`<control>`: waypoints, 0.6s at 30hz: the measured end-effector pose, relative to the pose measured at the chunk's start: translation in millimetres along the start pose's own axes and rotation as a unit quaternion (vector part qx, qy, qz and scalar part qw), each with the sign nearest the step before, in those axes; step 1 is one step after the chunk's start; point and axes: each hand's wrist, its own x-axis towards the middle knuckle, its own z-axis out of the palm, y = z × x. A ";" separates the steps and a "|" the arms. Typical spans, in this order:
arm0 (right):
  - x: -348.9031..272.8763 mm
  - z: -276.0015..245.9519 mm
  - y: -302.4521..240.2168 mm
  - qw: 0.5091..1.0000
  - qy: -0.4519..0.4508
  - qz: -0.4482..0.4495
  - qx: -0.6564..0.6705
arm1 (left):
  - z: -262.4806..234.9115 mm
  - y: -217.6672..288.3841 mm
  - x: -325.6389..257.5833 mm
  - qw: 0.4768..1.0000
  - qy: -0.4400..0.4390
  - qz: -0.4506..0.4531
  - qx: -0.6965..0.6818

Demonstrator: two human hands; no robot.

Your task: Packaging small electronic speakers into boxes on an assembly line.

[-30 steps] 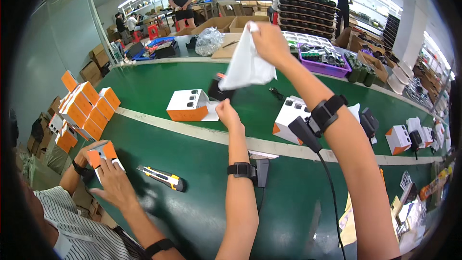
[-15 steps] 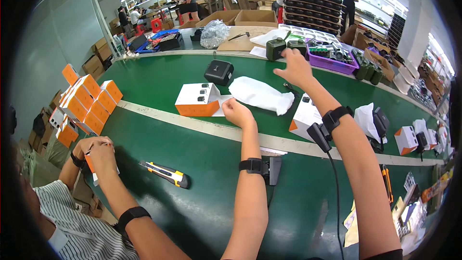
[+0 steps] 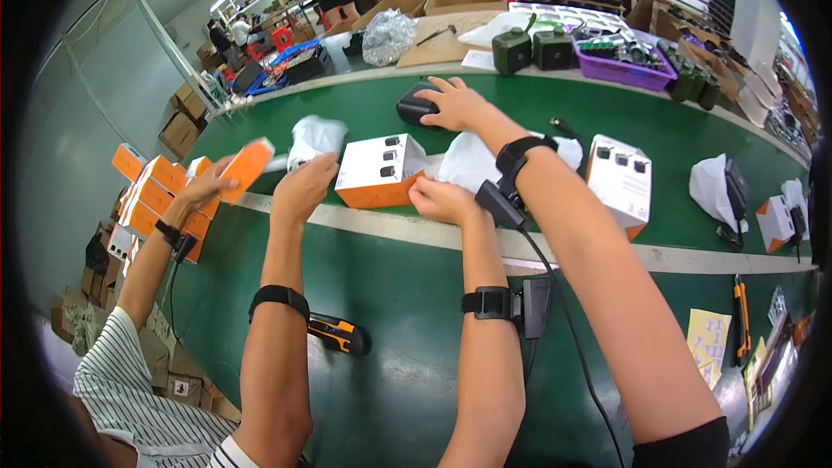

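My left hand [image 3: 440, 200] is closed at the right end of a white and orange box [image 3: 376, 165], its fingers pinching the flap there. Farther back, my right hand [image 3: 459, 106] reaches over a rounded black case [image 3: 407, 107]. Its fingers are spread and touch the case's right side. Between my two arms lies a white pouch [image 3: 466, 161], partly covered by my right wrist. Another printed white box [image 3: 619, 180] stands to the right of my right forearm.
At left, a co-worker's hands hold an orange box [image 3: 249, 171] and a white plastic bag [image 3: 317, 140], beside stacked orange boxes [image 3: 152, 195]. A utility knife [image 3: 340, 334] lies in front. Green canisters [image 3: 513, 50] and a purple basket [image 3: 624, 74] line the back.
My right hand has come from the green canisters to the black case. My left hand stays at the box. The co-worker's hands have moved up and apart. The whole view has shifted.
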 end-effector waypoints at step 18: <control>-7.8 12.8 35.2 0.973 0.127 0.174 0.086 | 17.2 -35.8 0.1 0.983 -0.043 -0.154 -0.091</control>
